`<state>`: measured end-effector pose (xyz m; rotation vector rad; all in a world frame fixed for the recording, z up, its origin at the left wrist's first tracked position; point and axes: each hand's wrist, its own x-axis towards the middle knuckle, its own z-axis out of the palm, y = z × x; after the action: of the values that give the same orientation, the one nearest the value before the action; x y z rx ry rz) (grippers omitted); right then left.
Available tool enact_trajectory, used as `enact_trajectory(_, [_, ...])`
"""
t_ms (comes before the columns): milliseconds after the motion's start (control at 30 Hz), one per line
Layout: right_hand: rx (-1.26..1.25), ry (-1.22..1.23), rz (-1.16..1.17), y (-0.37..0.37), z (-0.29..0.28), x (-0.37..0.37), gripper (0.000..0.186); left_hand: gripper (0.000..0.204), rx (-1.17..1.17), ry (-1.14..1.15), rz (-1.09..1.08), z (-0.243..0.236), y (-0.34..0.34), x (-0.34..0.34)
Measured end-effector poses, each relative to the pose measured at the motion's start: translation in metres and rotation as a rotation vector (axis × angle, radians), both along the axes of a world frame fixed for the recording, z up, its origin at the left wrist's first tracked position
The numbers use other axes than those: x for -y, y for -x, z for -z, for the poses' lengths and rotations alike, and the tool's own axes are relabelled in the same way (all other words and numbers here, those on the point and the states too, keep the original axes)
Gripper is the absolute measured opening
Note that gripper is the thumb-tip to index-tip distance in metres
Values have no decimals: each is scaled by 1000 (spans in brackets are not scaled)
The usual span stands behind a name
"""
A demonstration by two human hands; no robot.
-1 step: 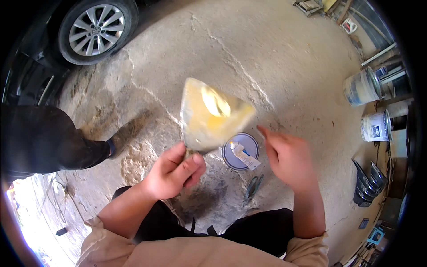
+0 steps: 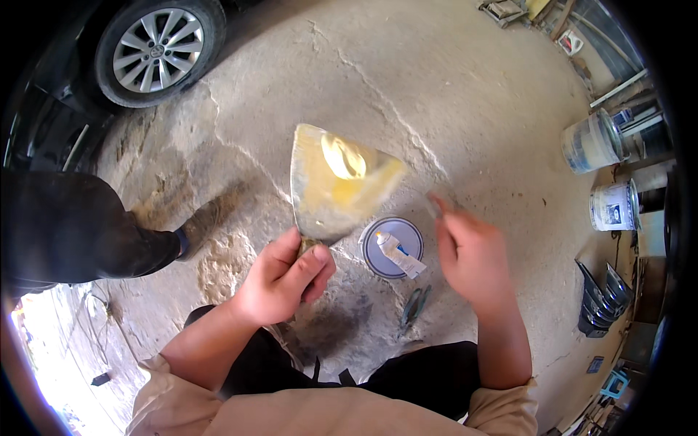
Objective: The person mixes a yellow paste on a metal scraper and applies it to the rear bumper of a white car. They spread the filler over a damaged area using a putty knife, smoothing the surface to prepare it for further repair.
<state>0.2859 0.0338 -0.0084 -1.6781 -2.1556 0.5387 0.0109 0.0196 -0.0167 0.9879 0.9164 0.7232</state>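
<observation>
My left hand is closed round the handle of a wide putty knife, held blade up and away from me. On its blade lies a glossy pale-yellow blob of putty, with a deeper yellow smear below it. To the right, my right hand is raised with its fingers bent and the index finger toward the blade. Blur hides what it holds, if anything; a thin greyish shape shows by its fingertips. Below the blade, a white tube with a yellow tip lies on a round grey can lid.
A grey-green two-legged tool lies near my knees. Another person's dark trouser leg stands left, below a dark car's wheel. Two buckets and black slatted parts line the right side. Cracks cross the concrete floor.
The putty knife blade has shifted slightly left and up in my left hand. My right hand has moved a little to the right, away from the blade.
</observation>
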Motion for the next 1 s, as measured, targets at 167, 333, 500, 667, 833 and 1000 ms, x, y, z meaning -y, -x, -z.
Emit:
enact_trajectory(167, [47, -707, -46, 34, -13, 2, 38, 14, -215, -86, -47, 10, -12, 6])
enact_trajectory(333, [84, -704, -226, 62, 2, 6, 39, 13, -250, -27, -18, 15, -14, 12])
enact_trajectory(500, [85, -686, -243, 60, 11, 1, 42, 17, -336, -33, -33, 7, -11, 11])
enact_trajectory(667, [80, -714, -200, 56, -1, 3, 38, 14, -314, -56, 11, 11, -10, 11])
enact_trajectory(833, [62, -643, -253, 59, 3, 6, 37, 15, -323, -84, 28, 18, -10, 9])
enact_trajectory(1000, [37, -607, -229, 55, 4, 0, 36, 17, -327, 11, 16, 12, -9, 7])
